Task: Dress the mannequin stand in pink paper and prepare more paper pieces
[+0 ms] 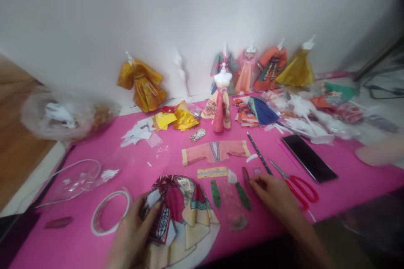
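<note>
My left hand [135,225] grips the edge of a pleated doll skirt [197,214] with cream, red and patterned panels. A small white tab [153,196] lies by that thumb. My right hand [273,195] has thumb and finger pinched at the lower end of a narrow dark red fabric piece [245,174]. Between the hands lie two green pointed pieces [215,193], a pink fabric panel [232,206] and a yellow strip [212,172]. Behind them a pink doll jacket [205,153] is spread flat. Another dark red piece [59,222] rests at the far left.
Red-handled scissors [296,185], a phone [310,157] and a pencil [259,153] lie right. A tape roll [96,222] is left. Dressed doll forms [222,107] stand toward the wall. Plastic bags [34,117] and fabric scraps surround the pink mat [126,162]. Another person's limb [378,150] shows at right.
</note>
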Demonstrator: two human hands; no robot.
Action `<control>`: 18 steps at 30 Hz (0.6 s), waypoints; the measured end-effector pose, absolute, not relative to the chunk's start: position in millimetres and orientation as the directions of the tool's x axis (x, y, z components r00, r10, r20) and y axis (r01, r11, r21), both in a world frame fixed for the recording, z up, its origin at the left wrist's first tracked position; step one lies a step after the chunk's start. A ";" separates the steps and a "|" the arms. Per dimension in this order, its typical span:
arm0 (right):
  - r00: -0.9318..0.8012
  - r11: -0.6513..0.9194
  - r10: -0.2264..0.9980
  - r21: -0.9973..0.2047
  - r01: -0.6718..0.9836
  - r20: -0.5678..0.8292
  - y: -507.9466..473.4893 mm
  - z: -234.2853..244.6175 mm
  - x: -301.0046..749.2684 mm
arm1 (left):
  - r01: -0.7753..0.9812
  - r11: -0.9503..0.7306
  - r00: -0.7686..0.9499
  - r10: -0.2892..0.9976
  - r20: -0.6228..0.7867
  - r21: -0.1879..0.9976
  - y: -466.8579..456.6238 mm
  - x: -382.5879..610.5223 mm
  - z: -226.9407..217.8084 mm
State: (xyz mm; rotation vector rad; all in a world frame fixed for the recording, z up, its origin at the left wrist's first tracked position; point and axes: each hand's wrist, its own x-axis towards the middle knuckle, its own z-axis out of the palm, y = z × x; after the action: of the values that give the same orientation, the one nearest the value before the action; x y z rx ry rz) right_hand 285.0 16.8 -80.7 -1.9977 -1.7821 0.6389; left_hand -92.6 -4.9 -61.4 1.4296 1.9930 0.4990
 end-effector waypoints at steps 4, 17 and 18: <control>0.081 -0.139 0.988 -0.554 0.821 -0.128 16.6 -82.9 286.9 | 0.668 0.325 -0.208 0.945 -0.252 0.669 -5.7 -86.0 -56.2; 0.187 -0.237 0.971 -0.507 0.829 -0.149 3.7 -80.7 311.6 | 0.736 0.304 -0.221 0.952 -0.210 0.604 -5.8 -93.5 -64.1; 0.206 -0.256 0.966 -0.496 0.830 -0.154 2.4 -79.1 315.5 | 0.748 0.302 -0.237 0.953 -0.187 0.592 -5.3 -93.5 -64.6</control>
State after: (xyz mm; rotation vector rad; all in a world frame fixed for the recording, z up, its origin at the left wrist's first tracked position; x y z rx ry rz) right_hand 315.5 2.4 -79.1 -2.1808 -1.6907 0.6337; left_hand -93.5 -5.3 -64.6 1.5078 2.0593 0.5253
